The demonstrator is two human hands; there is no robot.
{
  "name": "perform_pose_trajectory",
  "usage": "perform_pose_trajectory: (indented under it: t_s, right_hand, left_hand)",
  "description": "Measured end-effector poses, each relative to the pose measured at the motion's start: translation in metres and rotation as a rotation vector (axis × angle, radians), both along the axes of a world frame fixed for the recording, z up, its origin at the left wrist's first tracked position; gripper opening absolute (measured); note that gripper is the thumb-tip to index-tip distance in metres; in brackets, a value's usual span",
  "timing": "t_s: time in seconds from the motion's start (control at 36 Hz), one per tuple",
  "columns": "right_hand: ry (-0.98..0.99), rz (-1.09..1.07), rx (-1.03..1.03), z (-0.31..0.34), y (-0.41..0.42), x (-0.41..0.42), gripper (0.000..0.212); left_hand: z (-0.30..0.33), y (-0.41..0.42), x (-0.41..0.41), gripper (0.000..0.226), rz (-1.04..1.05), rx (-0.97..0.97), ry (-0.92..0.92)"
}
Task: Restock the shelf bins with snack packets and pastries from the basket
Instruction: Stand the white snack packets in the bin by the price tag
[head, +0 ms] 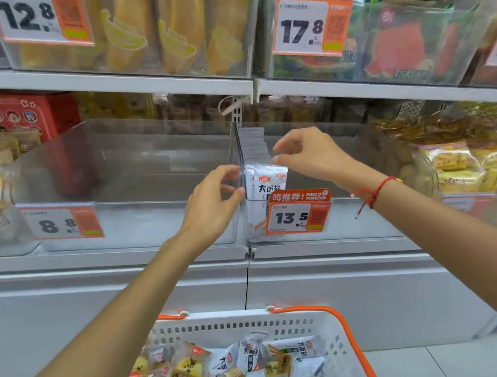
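Right hand (305, 153): fingers (281, 148) curled, pinching the top edge of a white snack packet (271, 180) that stands upright at the front of the clear bin (343, 132), tight against the divider wall (239, 158). Left hand (211, 202): fingers (229, 172) bent round the front edge of that wall from the neighbouring side, thumb near the packet. I can't tell if it's gripping the wall or just steadying it.

More white packets are lined up behind the held one, a row running back along the wall. Orange 13.5 price tag (298, 212) hangs just below, on the bin front. The left bin (112, 161), tagged 8.8 (62, 222), looks nearly bare from here.

My read: we're mid-placement, seating one packet into the row, not fetching. Right side of the same bin has lots of room.

Basket (329, 325) sits low, in front of the shelf, well apart from both hands, with a mix of white packets (250, 352) and wrapped yellow pastries (188, 371).

Next move: let go of the packet once it stands square, drop a hand to the basket, pick white packets only, skip the pastries. Those belong in another bin; which one I can't tell.
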State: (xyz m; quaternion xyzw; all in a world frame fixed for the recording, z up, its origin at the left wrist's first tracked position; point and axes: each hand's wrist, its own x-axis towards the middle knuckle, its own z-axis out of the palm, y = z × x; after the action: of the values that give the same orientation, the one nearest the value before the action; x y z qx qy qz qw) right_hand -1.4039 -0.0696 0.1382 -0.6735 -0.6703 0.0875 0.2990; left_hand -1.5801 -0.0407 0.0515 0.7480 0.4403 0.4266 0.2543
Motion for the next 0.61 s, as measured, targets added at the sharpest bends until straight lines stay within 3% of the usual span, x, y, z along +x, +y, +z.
perform_pose_trajectory:
  t_s: [0.08, 0.17, 0.28, 0.42, 0.61]
  right_hand:
    - [-0.058, -0.129, -0.172, -0.006, 0.008, 0.005, 0.038]
    - [-0.025, -0.107, -0.345, -0.009, 0.016, 0.008, 0.041]
    - [0.074, -0.073, -0.327, -0.011, 0.029, 0.006, 0.026]
    - [-0.056, -0.083, -0.317, -0.028, 0.038, -0.003, 0.020]
    - [-0.131, -0.086, -0.376, -0.015, 0.043, -0.003, 0.033]
  left_hand:
    - [0.002, 0.000, -0.001, 0.037, 0.007, 0.012, 0.036]
    - [0.004, 0.000, -0.002, 0.038, 0.020, 0.004, 0.093]
    - [0.004, 0.002, -0.003, 0.038, 0.021, 0.009, 0.130]
    - [0.003, 0.006, -0.002, 0.038, 0.024, 0.005, 0.139]
    - [0.007, 0.009, -0.006, 0.041, -0.001, -0.026, 0.186]
